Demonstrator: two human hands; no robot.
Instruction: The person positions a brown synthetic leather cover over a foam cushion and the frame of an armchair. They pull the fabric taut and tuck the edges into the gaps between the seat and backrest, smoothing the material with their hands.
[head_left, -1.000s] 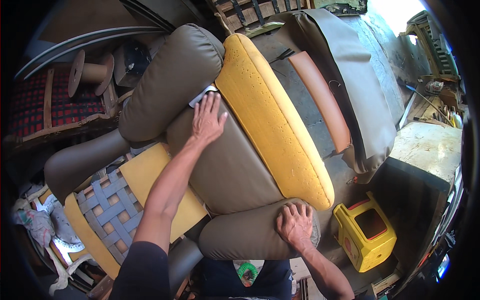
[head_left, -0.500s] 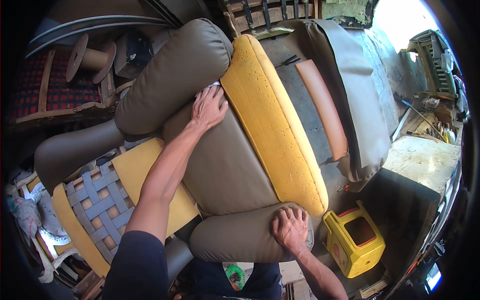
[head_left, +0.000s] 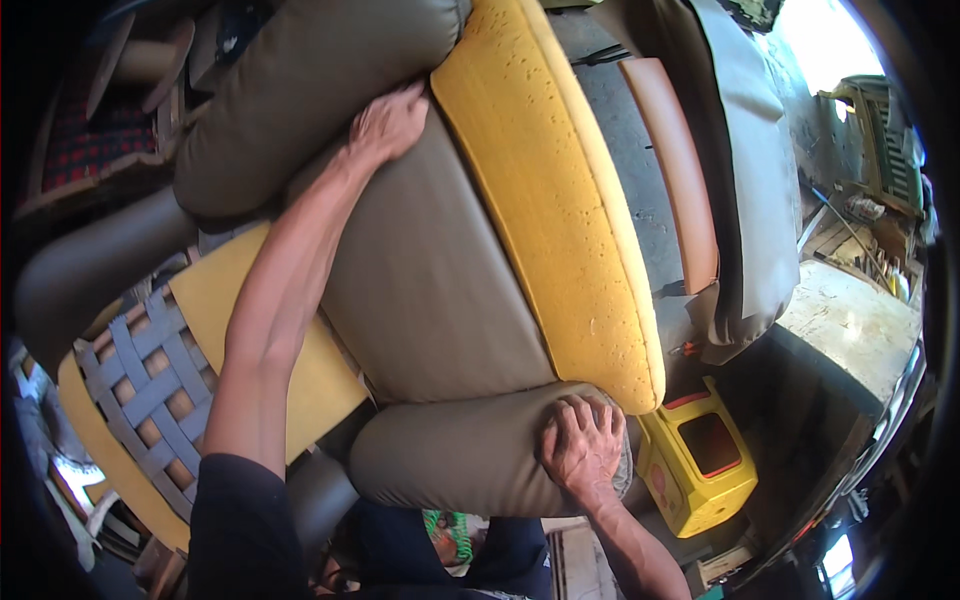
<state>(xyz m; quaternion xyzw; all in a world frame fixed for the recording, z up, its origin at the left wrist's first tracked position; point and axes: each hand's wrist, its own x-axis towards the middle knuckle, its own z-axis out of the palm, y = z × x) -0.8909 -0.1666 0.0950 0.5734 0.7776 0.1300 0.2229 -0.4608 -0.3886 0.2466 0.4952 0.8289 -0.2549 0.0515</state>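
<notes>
A brownish-grey padded armchair lies in front of me, with a smooth backrest panel (head_left: 430, 270) between a far armrest (head_left: 310, 90) and a near armrest (head_left: 460, 455). Along the backrest's right side runs bare yellow foam (head_left: 560, 200). My left hand (head_left: 390, 122) is at the seam where the far armrest meets the backrest, close to the foam. Its fingers are drawn together, and what they pinch, if anything, is hidden. On the end of the near armrest rests my right hand (head_left: 584, 446), fingers bent and apart, holding nothing.
Woven grey webbing (head_left: 150, 380) and a yellow sheet (head_left: 290, 340) show at the chair's left. Beyond the foam are a tan curved strip (head_left: 675, 170) and draped grey material (head_left: 755, 170). A yellow plastic stool (head_left: 700, 470) stands right of the near armrest, below a pale-topped box (head_left: 850, 315).
The view has shifted, so the chair appears larger and further left. My left hand's fingers have drawn together at the seam. My right hand stays on the near armrest.
</notes>
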